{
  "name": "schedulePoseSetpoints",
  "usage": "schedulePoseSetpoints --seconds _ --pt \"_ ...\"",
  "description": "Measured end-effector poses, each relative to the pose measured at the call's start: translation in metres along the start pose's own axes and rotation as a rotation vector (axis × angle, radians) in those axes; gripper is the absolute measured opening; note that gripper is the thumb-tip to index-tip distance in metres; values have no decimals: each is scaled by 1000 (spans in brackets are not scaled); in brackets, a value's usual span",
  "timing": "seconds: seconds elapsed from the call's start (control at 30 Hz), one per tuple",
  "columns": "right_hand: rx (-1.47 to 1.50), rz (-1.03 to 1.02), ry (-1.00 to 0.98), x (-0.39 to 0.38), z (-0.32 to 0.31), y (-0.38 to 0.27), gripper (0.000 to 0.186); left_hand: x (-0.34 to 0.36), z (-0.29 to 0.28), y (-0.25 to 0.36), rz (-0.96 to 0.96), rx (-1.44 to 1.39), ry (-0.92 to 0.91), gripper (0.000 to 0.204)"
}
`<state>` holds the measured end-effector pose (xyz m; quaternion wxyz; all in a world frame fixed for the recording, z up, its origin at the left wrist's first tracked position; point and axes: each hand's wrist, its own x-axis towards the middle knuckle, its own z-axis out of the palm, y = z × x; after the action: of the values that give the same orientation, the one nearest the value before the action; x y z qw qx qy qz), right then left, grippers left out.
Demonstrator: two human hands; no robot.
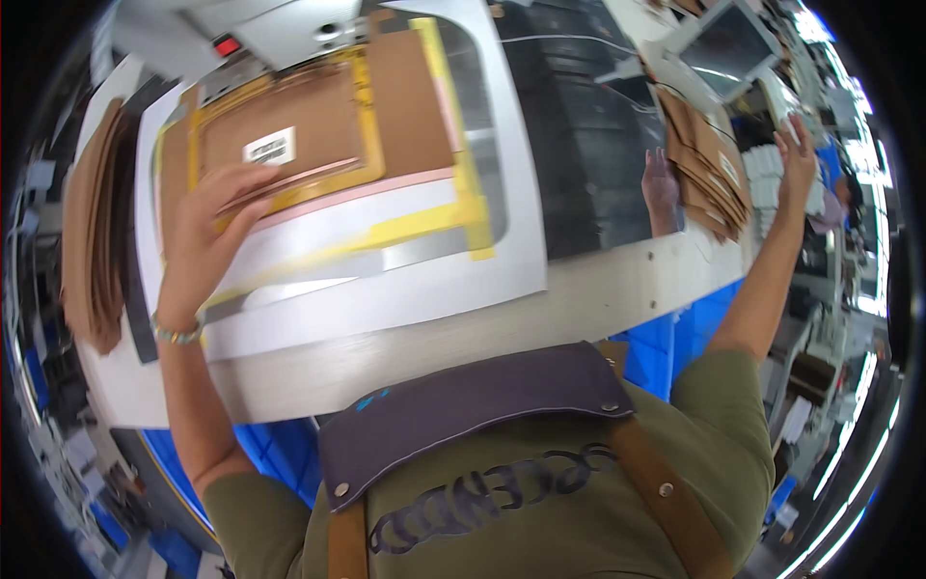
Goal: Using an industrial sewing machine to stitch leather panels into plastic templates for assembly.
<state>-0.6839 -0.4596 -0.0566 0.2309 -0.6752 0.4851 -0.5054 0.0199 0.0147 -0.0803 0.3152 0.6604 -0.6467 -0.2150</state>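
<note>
The brown sheet (pixel 420 106) lies flat on a white board (pixel 497 265), within a yellow frame (pixel 372 145) and showing beyond it on both sides; its near edge carries a pink strip (pixel 391 192), its face is smooth and plain, and one white label (pixel 270 147) with dark print sits inside the frame, near the fingers.

The left hand (pixel 217 217) reaches forward, its forearm wearing a beaded bracelet (pixel 178 335); its fingers lie over the frame's near side, the thumb a narrow gap below them, and whether they grip the frame or only rest there I cannot tell; the right hand (pixel 796 159) is raised well off to the right, beyond a stack of brown pieces (pixel 704 169), its fingers spread a little, and whether it holds anything I cannot tell.

Counted from near to far: one apron (pixel 473 420); one pale table (pixel 482 328); two yellow tape strips (pixel 417 226) meeting at a corner of the board; two stacks, that one and a left-hand stack (pixel 96 232); one glossy dark panel (pixel 588 145); one machine (pixel 178 34) with one red button (pixel 227 45); one screen (pixel 728 48).
</note>
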Motion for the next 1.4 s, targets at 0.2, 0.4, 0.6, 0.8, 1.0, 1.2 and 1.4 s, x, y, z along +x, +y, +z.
schedulePoseSetpoints --seconds 0.2,0.4,0.6,0.8,1.0,1.2,1.4 --pt "-198 -465 -638 -112 185 -202 25 18 16 -1 84 224 29 30" --pt "-230 -927 -868 -194 303 -254 17 38 23 -15 265 546 41 29" --pt "-148 -1261 -685 -233 368 -260 15 47 23 -25 233 499 57 30" --pt "-187 -1463 -575 -247 408 -259 20 45 24 -26 235 504 62 33" --pt "-128 -1324 -644 -248 418 -259 32 46 31 -22 273 358 -46 40" --pt "-53 -1233 -775 -258 407 -256 34 51 28 -27 339 325 -149 40" --pt "-20 -1235 -797 -266 400 -260 30 59 25 -35 403 285 -178 35"
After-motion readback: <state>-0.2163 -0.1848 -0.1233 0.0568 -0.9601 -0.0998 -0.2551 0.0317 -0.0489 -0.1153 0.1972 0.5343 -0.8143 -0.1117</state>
